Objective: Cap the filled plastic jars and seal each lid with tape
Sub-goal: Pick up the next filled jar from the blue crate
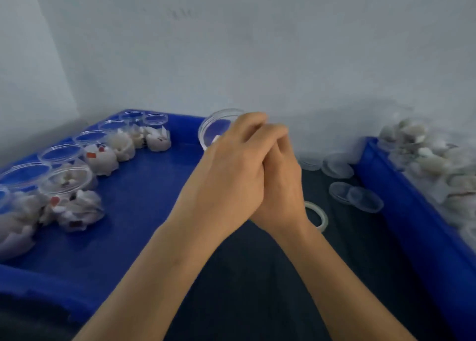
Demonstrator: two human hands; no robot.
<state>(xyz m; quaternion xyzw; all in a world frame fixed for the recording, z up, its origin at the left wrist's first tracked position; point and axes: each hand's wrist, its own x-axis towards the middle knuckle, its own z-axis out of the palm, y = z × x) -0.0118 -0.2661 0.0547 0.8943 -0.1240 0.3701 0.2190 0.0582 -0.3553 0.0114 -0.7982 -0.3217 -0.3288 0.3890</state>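
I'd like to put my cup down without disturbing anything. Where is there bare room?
The left blue tray has an open floor between its row of capped jars and the hands. The dark surface nearest the person is also bare. It is crowded by the loose lids, tape roll and right bin.

A dark table (pixel 257 276) carries two blue trays (pixel 144 186), loose clear lids (pixel 337 165) and a tape roll (pixel 318 215)
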